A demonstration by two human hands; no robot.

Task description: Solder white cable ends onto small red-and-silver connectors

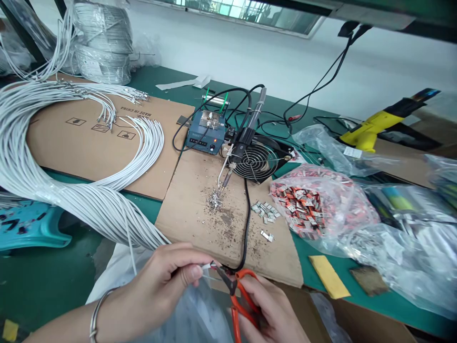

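Observation:
My left hand (171, 281) is closed in a pinch on the end of a white cable (205, 267), thumb on top. A thin silver band circles that wrist. Fine wire ends poke out past the fingertips. My right hand (269, 309) grips orange-handled scissors (246, 290), whose dark blades reach the wire ends beside my left fingertips. Whether the blades touch the wires is too small to tell. A large bundle of white cables (107, 209) sweeps in from the left and runs down to my left hand.
A soldering station (205, 133) and a round fan (254, 162) stand on cardboard (185, 224) ahead. A soldering iron (246, 138) points down at solder scraps (214, 200). Small metal connectors (266, 210) and a bag of orange parts (303, 205) lie right. A yellow sponge (329, 276) sits nearer.

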